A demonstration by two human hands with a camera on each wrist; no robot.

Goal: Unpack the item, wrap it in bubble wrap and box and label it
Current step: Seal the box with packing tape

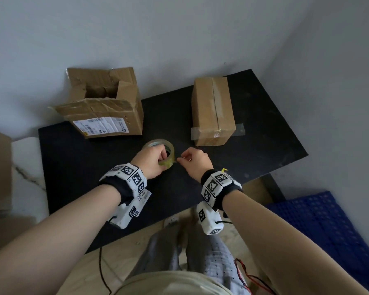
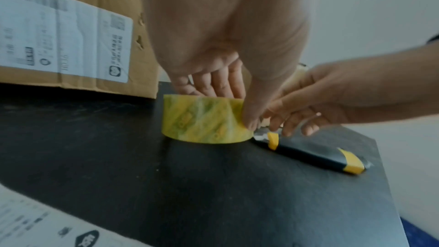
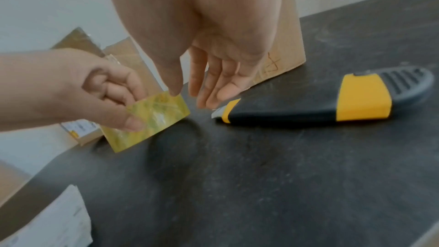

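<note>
Yellowish clear tape roll (image 1: 160,153), frame centre on the black worktop (image 1: 264,150), is gripped by left hand (image 1: 150,163); right hand (image 1: 195,161), fingers loosely extended, picks at its edge; advise pinning roll flat, lifting end slowly toward sealed box (image 1: 213,111) at upper right.

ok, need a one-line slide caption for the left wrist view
Left hand grips the tape roll on the black table; right hand picks at its edge, above a utility knife.

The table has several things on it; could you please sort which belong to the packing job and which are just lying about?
In use:
- tape roll, held by left hand
- right hand at its edge
- taped box
- utility knife

Lying about:
- opened labelled box
- blue crate
</note>
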